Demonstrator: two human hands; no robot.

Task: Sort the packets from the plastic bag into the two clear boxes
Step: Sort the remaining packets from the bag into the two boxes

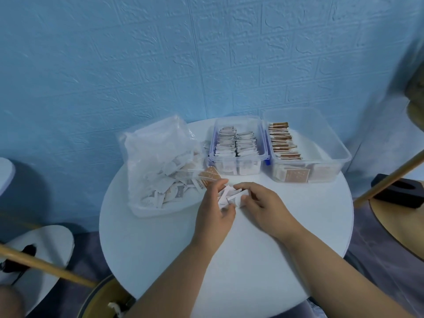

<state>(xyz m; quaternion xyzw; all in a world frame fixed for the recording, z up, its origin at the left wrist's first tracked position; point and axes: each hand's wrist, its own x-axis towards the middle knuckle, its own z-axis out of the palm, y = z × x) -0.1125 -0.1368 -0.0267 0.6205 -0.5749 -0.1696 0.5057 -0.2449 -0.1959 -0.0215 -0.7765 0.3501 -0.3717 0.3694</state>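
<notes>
A clear plastic bag point(158, 166) full of small packets lies on the left of the round white table point(229, 249). Behind the hands stand two clear boxes: the left box point(236, 161), with blue clips, holds rows of white packets; the right box point(330, 154) holds a row of brown packets along its left side. My left hand point(218, 210) and my right hand point(261, 200) meet just in front of the bag's mouth and together hold a small bunch of white packets point(229, 196) between curled fingers. A brown packet point(208, 176) lies at the bag's mouth.
A blue textured wall rises right behind the table. Wooden poles cross the lower left point(46, 267) and the right point(390, 177). A black box point(403, 191) sits on a wooden surface at the right. A white stool point(41, 253) stands at the lower left.
</notes>
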